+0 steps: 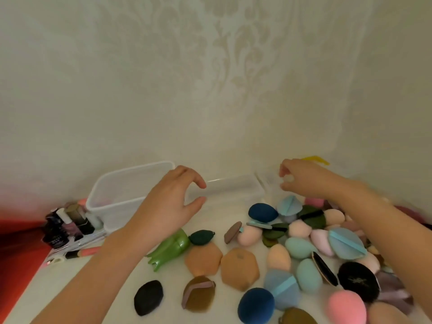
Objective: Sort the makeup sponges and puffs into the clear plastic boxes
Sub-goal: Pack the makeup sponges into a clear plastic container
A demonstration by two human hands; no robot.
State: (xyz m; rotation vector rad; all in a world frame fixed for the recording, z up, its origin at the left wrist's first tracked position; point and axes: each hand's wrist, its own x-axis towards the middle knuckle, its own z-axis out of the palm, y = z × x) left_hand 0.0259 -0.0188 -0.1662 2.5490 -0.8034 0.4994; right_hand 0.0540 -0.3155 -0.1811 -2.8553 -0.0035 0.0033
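Pale sponge point(289, 178): small, whitish, rounded; pinched in the fingers of the right hand point(304, 181), held over the right clear box point(268, 181) near the wall
Left hand point(168, 202): fingers curved in a C, thumb and forefinger apart at the left end of the middle clear box point(229, 188); whether they grip it I cannot tell
Loose pile: spread over the white tabletop point(217, 220), thickest on the right; egg-shaped navy sponge point(263, 212), mint sponge point(299, 247), peach sponge point(279, 257), pink sponge point(346, 305); flat light-blue puff point(346, 242) with a ribbon band, two tan puffs point(203, 258) side by side, black puff point(148, 296) nearest the left edge
Large box point(131, 190): cloudy white plastic, at the left against the wall; contents too faint to tell
Middle clear box: looks see-through, nothing plainly inside
Right clear box: mostly hidden by the hand; contents unclear
Bottles point(67, 223): clustered just left of the large box
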